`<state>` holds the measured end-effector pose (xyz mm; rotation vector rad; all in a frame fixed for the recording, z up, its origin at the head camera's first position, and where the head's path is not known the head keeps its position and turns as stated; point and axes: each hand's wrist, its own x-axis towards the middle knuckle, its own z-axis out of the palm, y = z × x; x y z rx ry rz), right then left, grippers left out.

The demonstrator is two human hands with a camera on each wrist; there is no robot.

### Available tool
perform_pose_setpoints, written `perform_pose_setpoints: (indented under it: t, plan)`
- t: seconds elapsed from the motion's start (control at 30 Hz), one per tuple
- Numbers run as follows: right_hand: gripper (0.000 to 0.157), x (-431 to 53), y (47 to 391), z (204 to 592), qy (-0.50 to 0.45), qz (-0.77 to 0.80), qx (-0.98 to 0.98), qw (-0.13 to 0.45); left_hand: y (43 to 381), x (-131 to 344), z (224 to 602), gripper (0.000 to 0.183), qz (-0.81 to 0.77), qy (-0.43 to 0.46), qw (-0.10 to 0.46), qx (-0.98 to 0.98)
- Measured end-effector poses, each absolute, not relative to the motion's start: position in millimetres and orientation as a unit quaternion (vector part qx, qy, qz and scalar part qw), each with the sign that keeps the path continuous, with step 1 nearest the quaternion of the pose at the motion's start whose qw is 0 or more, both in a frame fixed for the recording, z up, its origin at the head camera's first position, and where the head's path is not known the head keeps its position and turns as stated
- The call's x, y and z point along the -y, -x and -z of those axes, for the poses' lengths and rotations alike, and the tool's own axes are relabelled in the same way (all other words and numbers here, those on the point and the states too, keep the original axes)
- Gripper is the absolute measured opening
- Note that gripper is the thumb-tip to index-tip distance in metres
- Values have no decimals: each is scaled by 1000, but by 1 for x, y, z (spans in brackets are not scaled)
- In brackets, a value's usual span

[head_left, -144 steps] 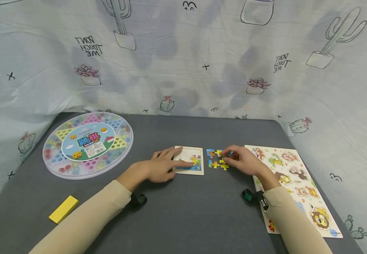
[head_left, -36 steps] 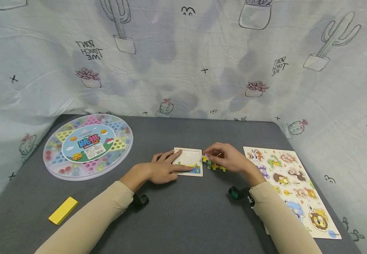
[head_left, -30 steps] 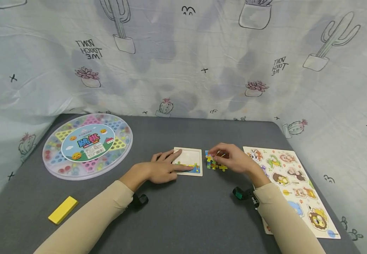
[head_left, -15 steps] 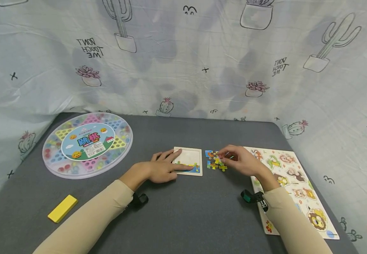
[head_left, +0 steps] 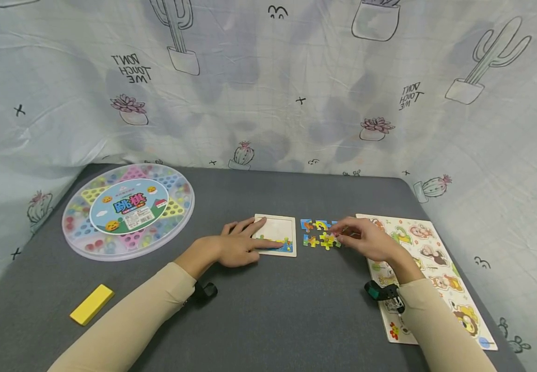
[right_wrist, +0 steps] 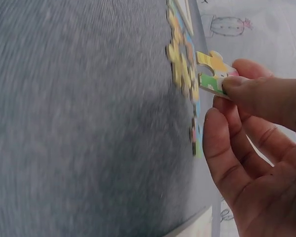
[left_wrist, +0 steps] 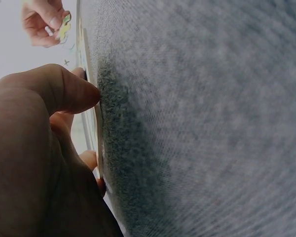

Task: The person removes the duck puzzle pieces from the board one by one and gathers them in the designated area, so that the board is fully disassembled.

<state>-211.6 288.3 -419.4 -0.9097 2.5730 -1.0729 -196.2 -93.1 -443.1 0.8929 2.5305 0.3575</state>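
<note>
My left hand (head_left: 236,248) lies over the left side of a small wooden puzzle tray (head_left: 275,225), index finger stretched along its lower part. In the left wrist view, the thumb's tip touches the tray's edge. A low strip of blue and yellow pieces (head_left: 288,247) sits along the tray's bottom; the hand covers part of it. My right hand (head_left: 366,238) pinches a yellow, green and pink jigsaw piece (right_wrist: 214,69) between thumb and fingers, above the table in the right wrist view. Several loose jigsaw pieces (head_left: 312,241) lie right of the tray, close to those fingertips.
An animal picture board (head_left: 422,253) lies at the right, partly under my right forearm. A round Chinese checkers box (head_left: 129,212) lies at the back left. Nearer, a yellow block (head_left: 92,305) rests on the grey table (head_left: 268,320). A printed cloth (head_left: 268,77) hangs behind.
A pink and yellow piece has left the tray since the oldest frame. My right hand has moved from beside the tray to the right over the loose pieces. The left hand stays on the tray.
</note>
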Motion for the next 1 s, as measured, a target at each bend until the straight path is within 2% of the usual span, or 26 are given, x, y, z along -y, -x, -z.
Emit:
perform_pose_setpoints:
  t: [0.4, 1.0]
  plan:
    - [23, -303, 213, 424, 328, 350, -872, 99, 194, 93, 437, 61, -135, -324, 219, -910]
    - [24, -301, 210, 429, 293, 311, -901, 71, 191, 91, 434, 59, -128, -322, 203, -916]
